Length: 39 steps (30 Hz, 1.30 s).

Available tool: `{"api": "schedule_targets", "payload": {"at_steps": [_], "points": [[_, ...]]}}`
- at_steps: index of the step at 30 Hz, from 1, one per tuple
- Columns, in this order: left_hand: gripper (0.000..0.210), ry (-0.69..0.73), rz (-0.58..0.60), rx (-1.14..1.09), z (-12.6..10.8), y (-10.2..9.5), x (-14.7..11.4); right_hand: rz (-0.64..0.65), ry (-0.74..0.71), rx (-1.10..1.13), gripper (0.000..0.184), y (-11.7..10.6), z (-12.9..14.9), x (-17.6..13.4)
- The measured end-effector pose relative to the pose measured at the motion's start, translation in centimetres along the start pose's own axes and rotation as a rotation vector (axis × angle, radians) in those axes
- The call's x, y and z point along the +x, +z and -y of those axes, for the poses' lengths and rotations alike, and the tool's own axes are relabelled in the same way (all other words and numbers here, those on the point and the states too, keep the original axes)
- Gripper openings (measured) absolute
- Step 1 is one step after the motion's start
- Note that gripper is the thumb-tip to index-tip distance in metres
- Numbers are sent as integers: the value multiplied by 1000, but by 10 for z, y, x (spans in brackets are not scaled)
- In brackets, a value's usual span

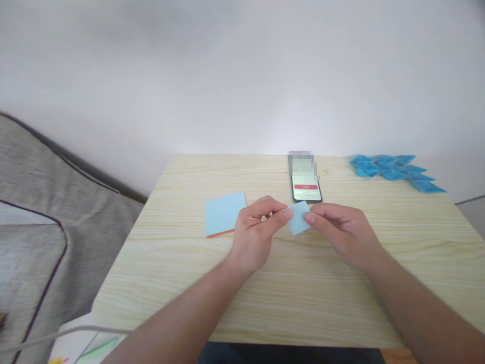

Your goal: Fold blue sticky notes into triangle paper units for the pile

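Between my two hands is a small light-blue square of folded paper (298, 220), held up above the wooden table. My left hand (257, 230) pinches its left edge between thumb and fingers. On the opposite side, my right hand (346, 230) grips the paper's right edge, thumb on top. A stack of square paper sheets (224, 214) lies left of my left hand, light blue on top with an orange edge below; my hand hides its right side. Just beyond the paper rests a smartphone (305, 188) with its screen lit and partly pixelated.
Several folded blue paper pieces (394, 169) lie in a group at the table's back right. The wooden table (170, 283) meets a white wall (242, 76). Grey fabric furniture (87, 202) stands at the left, and a pale cable (81, 328) crosses the lower left.
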<state>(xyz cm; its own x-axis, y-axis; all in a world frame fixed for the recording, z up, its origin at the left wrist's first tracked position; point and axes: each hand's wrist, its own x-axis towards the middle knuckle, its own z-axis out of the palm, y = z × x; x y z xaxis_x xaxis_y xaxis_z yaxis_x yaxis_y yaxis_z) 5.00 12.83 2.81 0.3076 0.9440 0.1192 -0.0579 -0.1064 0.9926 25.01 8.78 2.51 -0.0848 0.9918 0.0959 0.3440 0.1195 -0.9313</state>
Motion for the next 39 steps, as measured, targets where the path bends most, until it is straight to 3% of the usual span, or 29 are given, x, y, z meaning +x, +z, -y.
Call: {"api": "schedule_targets", "payload": {"at_steps": [14,21,27,31,34,39], "points": [[23,-22,-55,-36,3,-1,2,-51,-12,-47,19,-2,1,4],[22,-36,-55,-57,7,-1,3,-31,14,46,21,-1,0,7],[24,-56,43,-10,9,3,0,-121,5,138,19,-3,-8,10],[23,-47,151,51,6,3,-3,-150,60,230,21,-3,-14,11],[14,-33,130,-28,7,2,-3,-145,125,301,23,-3,-17,12],[23,28,139,-133,12,2,-3,-33,239,478,21,-4,-18,13]]}}
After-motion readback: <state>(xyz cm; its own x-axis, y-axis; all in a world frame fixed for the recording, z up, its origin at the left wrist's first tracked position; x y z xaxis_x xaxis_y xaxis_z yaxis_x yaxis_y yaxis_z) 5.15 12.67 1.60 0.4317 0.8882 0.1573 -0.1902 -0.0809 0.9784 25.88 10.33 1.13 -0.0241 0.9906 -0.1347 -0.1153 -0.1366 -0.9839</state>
